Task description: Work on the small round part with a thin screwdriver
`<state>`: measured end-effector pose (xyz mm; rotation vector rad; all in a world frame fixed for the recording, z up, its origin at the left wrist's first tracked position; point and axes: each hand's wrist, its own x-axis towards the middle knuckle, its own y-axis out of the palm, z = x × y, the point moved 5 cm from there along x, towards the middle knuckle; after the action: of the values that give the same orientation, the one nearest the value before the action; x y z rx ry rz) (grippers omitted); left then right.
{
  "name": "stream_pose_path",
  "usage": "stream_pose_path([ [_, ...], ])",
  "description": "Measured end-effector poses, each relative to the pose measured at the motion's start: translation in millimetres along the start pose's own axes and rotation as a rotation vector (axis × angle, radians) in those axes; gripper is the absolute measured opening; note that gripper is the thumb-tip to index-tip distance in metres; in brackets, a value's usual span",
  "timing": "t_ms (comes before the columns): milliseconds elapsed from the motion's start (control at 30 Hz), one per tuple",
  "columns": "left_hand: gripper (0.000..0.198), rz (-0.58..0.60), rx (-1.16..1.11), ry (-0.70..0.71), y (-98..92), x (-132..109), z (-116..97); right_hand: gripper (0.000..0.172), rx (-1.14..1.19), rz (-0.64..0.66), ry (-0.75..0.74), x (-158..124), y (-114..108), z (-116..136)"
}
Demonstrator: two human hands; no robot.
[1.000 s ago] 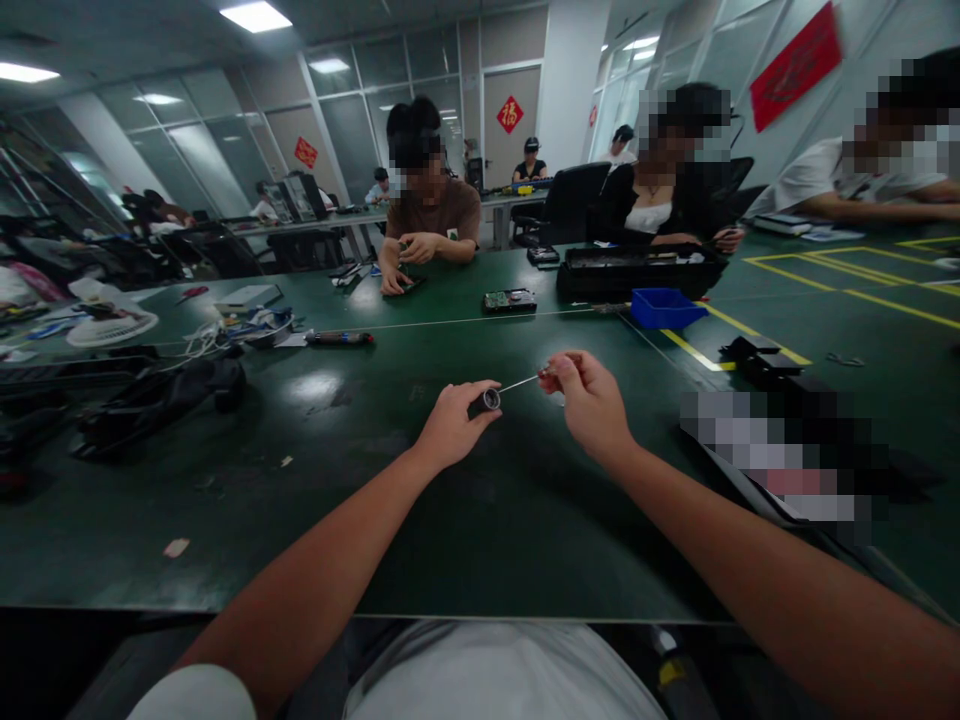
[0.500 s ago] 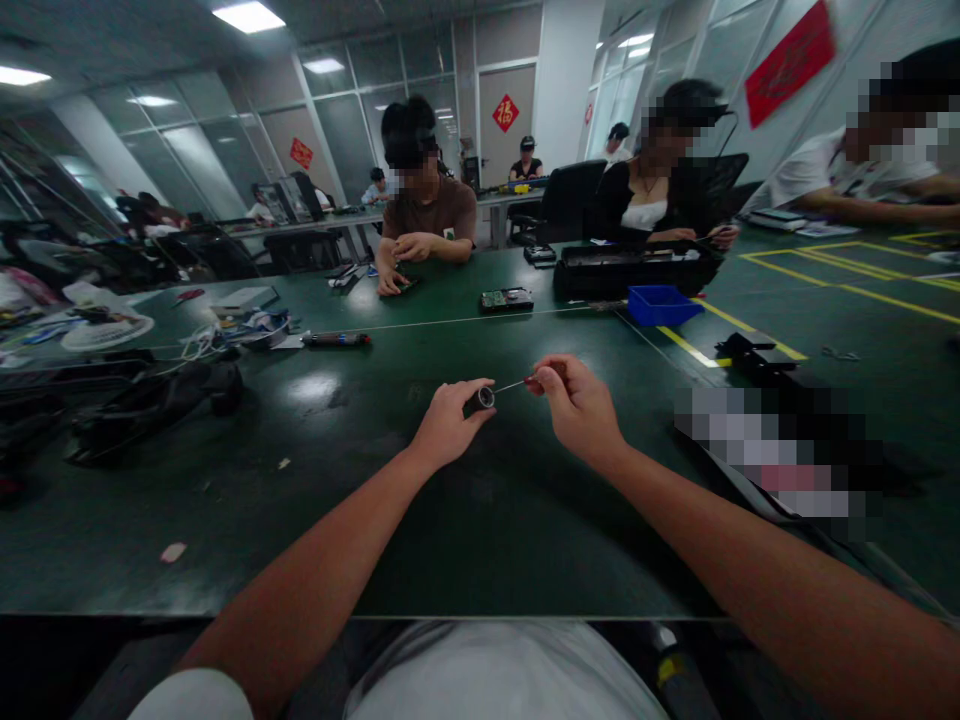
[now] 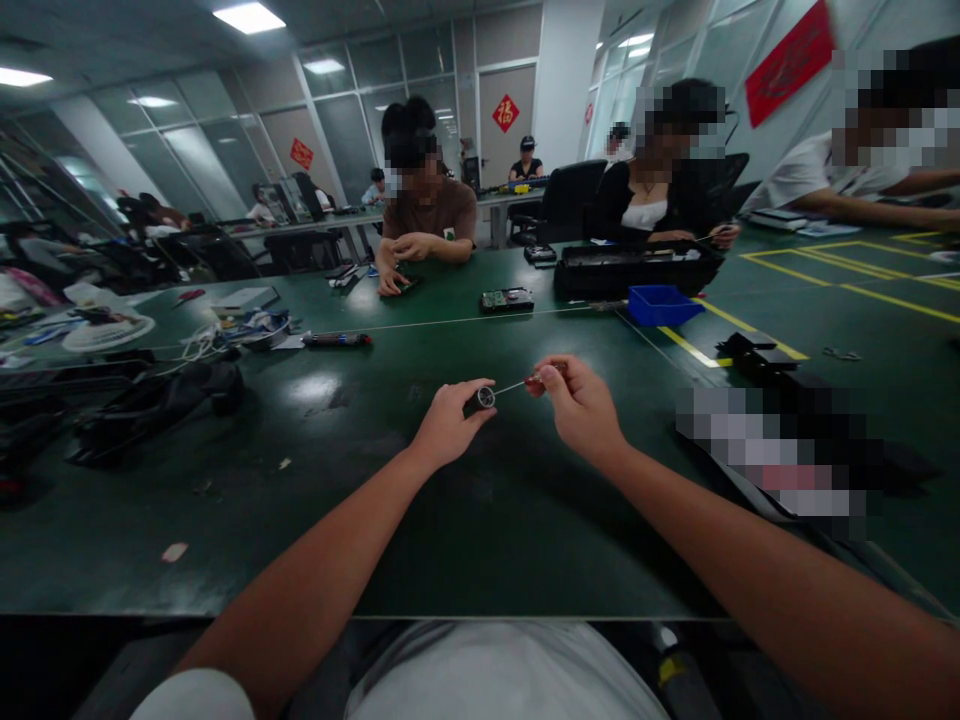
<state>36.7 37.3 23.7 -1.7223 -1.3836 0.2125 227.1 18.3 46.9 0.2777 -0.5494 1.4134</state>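
Above the green table (image 3: 300,520), my left hand (image 3: 448,420) is closed round a small dark cylindrical part (image 3: 485,398), its round, pale-rimmed end turned toward my right side. My right hand (image 3: 581,405) grips the reddish handle of a screwdriver (image 3: 512,387) between thumb and fingers. The thin metal shaft points left, and its tip reaches the open end of the part. How deep the tip goes inside cannot be made out.
A blue bin (image 3: 660,305) and a circuit-board device (image 3: 507,299) lie beyond my hands. To the left are a dark pen-shaped tool (image 3: 336,340) and black plastic parts (image 3: 157,405). Black pieces (image 3: 757,352) lie at right. Co-workers sit across the table.
Both hands keep nearly the same place. The screwdriver handle has turned slightly in my right fingers, and the shaft still meets the part.
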Motion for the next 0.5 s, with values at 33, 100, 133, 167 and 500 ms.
stream_pose_path([
  [33, 0.039, 0.000, 0.000, -0.002, 0.0, 0.0, 0.4, 0.025, -0.006, 0.000, 0.001, -0.1, 0.0, 0.7],
  [100, 0.040, 0.003, 0.003, -0.007, 0.4, -0.1, 1.6, 0.024, -0.030, 0.001, 0.003, -0.1, -0.8, 2.9],
  [133, 0.040, 0.006, 0.004, -0.009, 0.7, -0.2, 2.2, 0.025, -0.053, 0.005, 0.010, -0.1, -1.3, 4.1],
  [167, 0.040, 0.008, 0.002, -0.009, 1.2, -0.3, 2.6, 0.026, -0.085, 0.010, 0.022, 0.0, -2.0, 5.1],
  [500, 0.037, 0.031, -0.018, -0.038, 3.7, -1.3, 4.2, 0.023, -0.208, 0.095, -0.031, -4.7, 1.9, 8.0],
])
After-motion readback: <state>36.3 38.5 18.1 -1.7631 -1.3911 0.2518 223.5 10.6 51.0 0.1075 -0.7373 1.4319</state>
